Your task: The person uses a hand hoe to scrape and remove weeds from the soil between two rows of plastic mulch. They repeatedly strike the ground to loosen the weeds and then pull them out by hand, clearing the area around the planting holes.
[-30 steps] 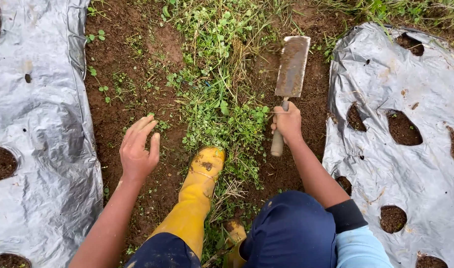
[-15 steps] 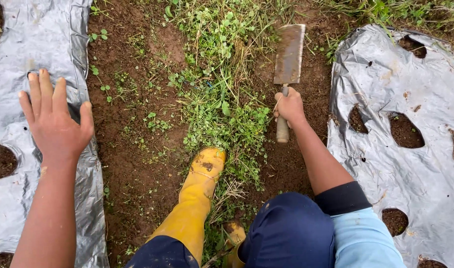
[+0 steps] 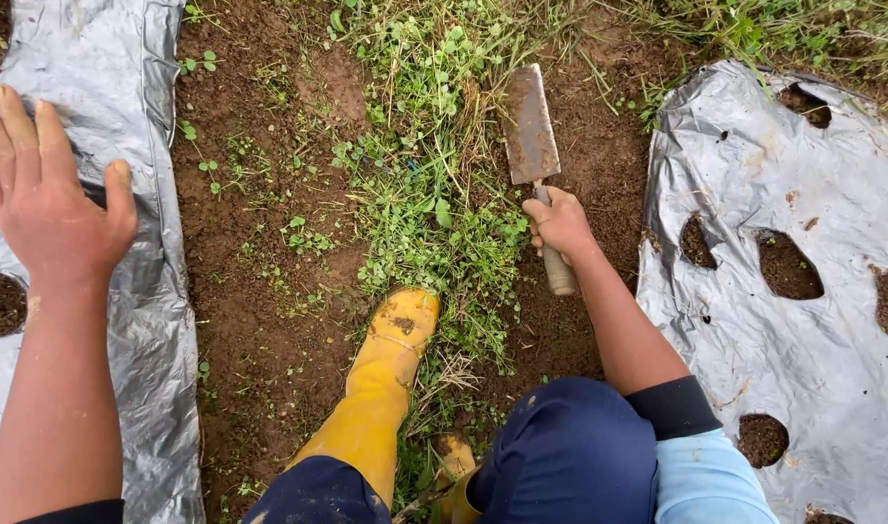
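Two hands are showing, and both are lying differently from half a second earlier: the right hand is closing in a fist around the handle of the flat-bladed trowel, whose muddy blade is now tilting toward the weed strip and lying along its right edge instead of pointing straight up the frame; the left hand, holding nothing with fingers spread wide, is sitting lower and nearer the frame's left edge, well left of the weed strip, over the left plastic sheet. Whether its palm is touching that sheet cannot be told. The little finger is being cut off by the frame edge. A yellow boot is standing at the weed strip's near end. Bare brown soil is lying left of the strip, and a second holed sheet is lying well to its right.
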